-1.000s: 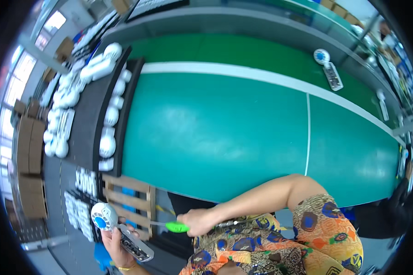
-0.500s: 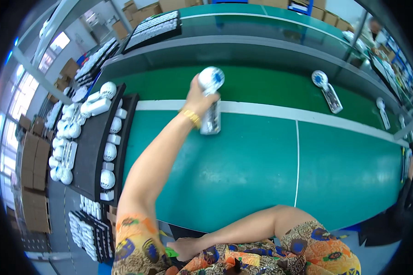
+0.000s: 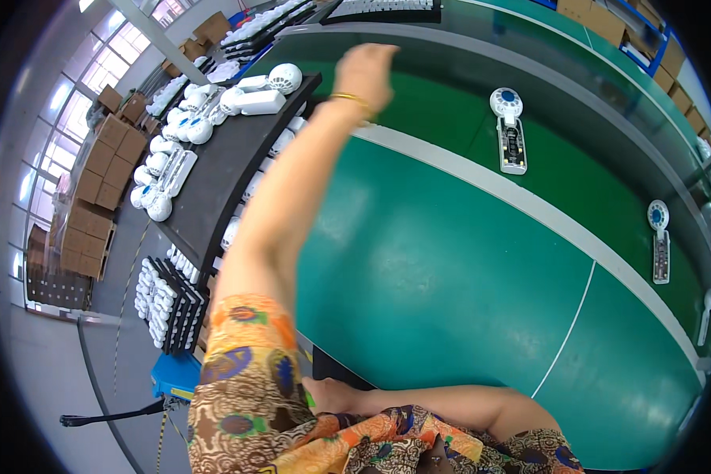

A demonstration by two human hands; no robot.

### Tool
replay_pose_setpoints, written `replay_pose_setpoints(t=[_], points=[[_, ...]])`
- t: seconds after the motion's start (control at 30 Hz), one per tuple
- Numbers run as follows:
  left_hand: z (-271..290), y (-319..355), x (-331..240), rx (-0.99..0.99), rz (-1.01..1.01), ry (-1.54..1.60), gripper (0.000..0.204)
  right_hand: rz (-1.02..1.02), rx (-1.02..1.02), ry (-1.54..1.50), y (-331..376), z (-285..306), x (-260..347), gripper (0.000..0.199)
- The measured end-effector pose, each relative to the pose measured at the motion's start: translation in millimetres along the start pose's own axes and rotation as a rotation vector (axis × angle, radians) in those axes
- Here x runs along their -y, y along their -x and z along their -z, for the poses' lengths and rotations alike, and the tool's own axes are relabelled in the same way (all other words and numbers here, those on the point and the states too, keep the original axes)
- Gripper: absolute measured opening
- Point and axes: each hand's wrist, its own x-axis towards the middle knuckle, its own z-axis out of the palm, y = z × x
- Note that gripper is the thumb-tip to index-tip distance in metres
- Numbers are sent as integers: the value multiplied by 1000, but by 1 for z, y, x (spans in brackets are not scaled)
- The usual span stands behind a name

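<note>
My left hand (image 3: 366,77), with a gold bracelet at its wrist, is raised over the far left of the dark green belt. Its fingers are partly hidden and slightly blurred, but they look loosely apart with nothing in them. A white handheld fan (image 3: 511,130) with a blue centre and a handle showing its inner parts lies on the belt, to the right of that hand. Low in front of me, my right hand (image 3: 330,396) is closed at my left sleeve. A small green bit shows at its fingers; what it is stays hidden.
Two more fans, one of them here (image 3: 660,241), lie farther right on the belt. A black tray (image 3: 213,174) with white fan parts stands left of the green table (image 3: 442,268). Stacked trays (image 3: 170,304) sit below it, cardboard boxes (image 3: 99,189) beyond.
The fan my left hand held has been let go and lies on the belt. That hand has moved left and away from it. The view has turned left.
</note>
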Motion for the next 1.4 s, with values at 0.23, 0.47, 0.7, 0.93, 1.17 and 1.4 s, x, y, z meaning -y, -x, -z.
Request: replay_pose_setpoints(t=[0.23, 0.47, 0.7, 0.93, 1.17, 1.4], points=[[107, 57, 100, 391, 750, -436, 41, -39, 44, -41, 16, 13, 19, 39], [80, 86, 196, 457, 970, -255, 73, -150, 27, -53, 25, 33, 47, 36], [50, 72, 239, 445, 845, 6, 76, -143, 102, -47, 19, 43, 43, 38], [56, 92, 237, 15, 1159, -24, 58, -159, 153, -7, 16, 41, 45, 41], [70, 126, 244, -28, 1236, 462, 31, -128, 77, 2, 19, 32, 40, 39], [211, 162, 81, -353, 1221, 1798, 29, -147, 42, 51, 23, 14, 34, 37]])
